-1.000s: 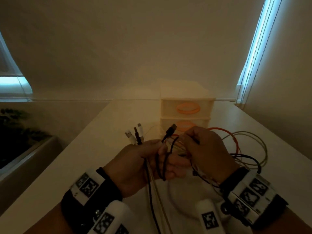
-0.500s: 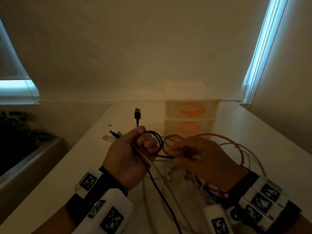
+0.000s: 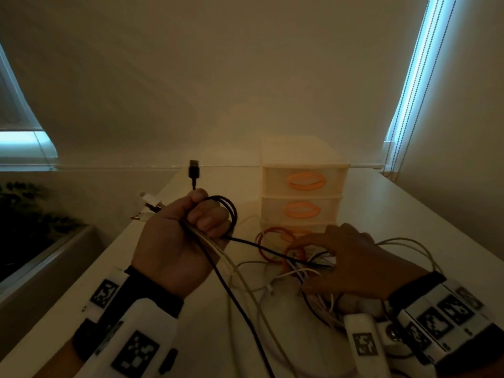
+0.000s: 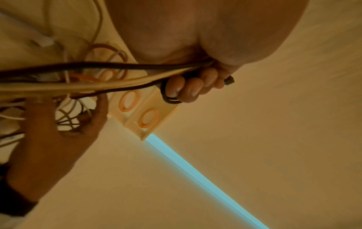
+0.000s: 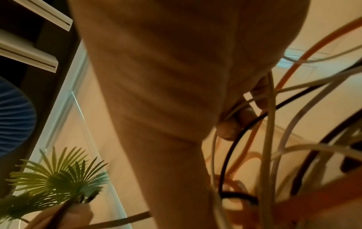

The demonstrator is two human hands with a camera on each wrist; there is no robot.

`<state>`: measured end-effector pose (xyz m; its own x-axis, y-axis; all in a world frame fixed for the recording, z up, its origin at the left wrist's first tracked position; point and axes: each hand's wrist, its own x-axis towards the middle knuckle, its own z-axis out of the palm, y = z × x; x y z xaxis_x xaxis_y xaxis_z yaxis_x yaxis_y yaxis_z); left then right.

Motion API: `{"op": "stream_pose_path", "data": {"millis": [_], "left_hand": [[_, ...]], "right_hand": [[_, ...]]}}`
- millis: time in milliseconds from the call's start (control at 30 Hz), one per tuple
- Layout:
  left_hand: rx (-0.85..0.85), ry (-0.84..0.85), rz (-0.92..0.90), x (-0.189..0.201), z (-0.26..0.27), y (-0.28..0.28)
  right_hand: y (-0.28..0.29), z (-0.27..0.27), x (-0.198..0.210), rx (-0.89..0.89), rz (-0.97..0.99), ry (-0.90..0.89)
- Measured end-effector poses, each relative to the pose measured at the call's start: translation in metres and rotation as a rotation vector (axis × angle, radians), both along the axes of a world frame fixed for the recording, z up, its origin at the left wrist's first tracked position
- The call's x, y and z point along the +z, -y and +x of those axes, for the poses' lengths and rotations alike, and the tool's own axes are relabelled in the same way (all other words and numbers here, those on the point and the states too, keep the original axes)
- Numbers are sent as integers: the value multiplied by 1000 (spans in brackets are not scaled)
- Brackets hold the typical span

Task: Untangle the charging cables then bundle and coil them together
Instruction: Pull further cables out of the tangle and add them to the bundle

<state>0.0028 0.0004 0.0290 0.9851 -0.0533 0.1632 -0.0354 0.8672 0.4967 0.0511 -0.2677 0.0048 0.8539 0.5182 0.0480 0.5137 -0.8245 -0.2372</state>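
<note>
Left hand, as we see it, is clenched around a bunch of charging cables: a thin black cable loops once beside the curled fingers, and its black USB plug stands upright above the fist. Cream-white cables run through the same grip, their plug ends sticking out on the far side of the fist. We note the black cable stretching across to the right hand, whose curled fingers reach into the tangled pile of orange, white and black cables on the white tabletop; strands cross its fingertips, but we cannot tell what it grasps. Behind the pile stands a cream plastic drawer unit with orange handles. A green palm-leaf plant shows in the right wrist view.
</note>
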Motion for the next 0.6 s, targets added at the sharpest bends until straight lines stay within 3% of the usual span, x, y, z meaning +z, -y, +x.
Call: {"op": "stream_pose_path", "data": {"millis": [167,267,367,467,600], "left_hand": [[-20,159,-136,9,14,-57],[42,104,-148,5,8,-77],[138,76,-77,11,14,-76],[209,42,-39,7,9,-48],[119,-1,14,1,8,-16]], "right_hand": [[13,8,3,-107,62,-6],[23,15,0,-183,-2,-46],[34,25,-2,-301,17,-36],[40,29,-4,-395,45,107],[26,20,-6,-272,182,289]]}}
